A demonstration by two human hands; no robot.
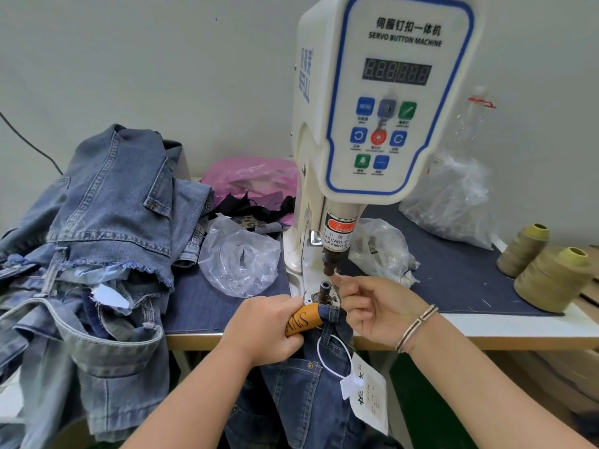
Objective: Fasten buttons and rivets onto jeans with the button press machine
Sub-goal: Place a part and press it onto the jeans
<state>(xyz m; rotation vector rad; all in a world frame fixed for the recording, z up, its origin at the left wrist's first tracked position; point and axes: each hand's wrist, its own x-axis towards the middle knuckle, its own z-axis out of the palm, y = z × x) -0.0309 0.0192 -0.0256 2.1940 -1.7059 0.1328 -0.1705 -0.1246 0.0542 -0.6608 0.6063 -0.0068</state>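
From the head camera we see our left hand (262,328) curled tight around the waistband of the dark jeans (308,393), fingers wrapped over the tan leather patch (303,323) just in front of the lower die (324,291) of the button press machine (372,108). The jeans hang off the table's front edge (470,338), with a white hang tag (369,393) dangling on a loop of string. Our right hand (376,307) is raised just right of the die, fingertips (338,280) pinched together below the upper punch (330,265); we cannot tell whether something small sits between them. A striped bracelet (416,328) circles that wrist. A heap of lighter denim garments (97,238) lies to the left, a clear plastic bag (240,257) beside the machine base, a pink bag (256,179) behind it, and two olive thread cones (547,270) stand at the right.
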